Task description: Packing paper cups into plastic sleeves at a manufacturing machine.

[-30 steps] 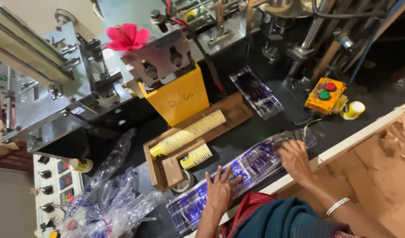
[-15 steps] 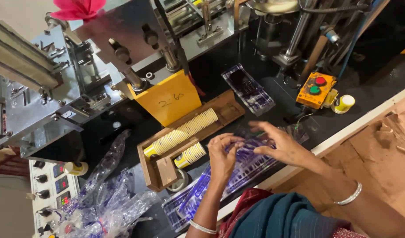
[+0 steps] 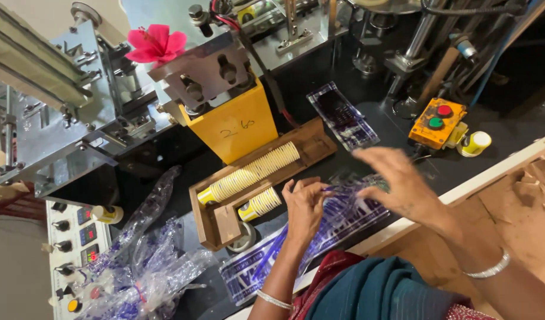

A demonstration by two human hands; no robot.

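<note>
My left hand [image 3: 305, 208] pinches the top of a long clear plastic sleeve with blue print [image 3: 337, 220] that lies along the front of the black machine bed. My right hand [image 3: 397, 184] hovers over the same sleeve's right part, fingers spread and blurred; whether it touches the plastic I cannot tell. Just left of my left hand a wooden tray [image 3: 208, 228] holds a long stack of yellow paper cups [image 3: 251, 175] lying on its side and a short stack [image 3: 260, 204] below it.
A yellow block [image 3: 237, 127] and metal machine parts with a pink flower [image 3: 157, 44] stand behind. Another printed sleeve [image 3: 342, 115] lies farther back. An orange button box [image 3: 436, 121] and a small yellow cup [image 3: 475, 143] sit right. Crumpled plastic bags [image 3: 142, 266] and a control panel [image 3: 77, 249] are left.
Both hands lifted from lying flat on the sleeve. My left hand now pinches its top edge, and my right hand has risen and moved toward the middle.
</note>
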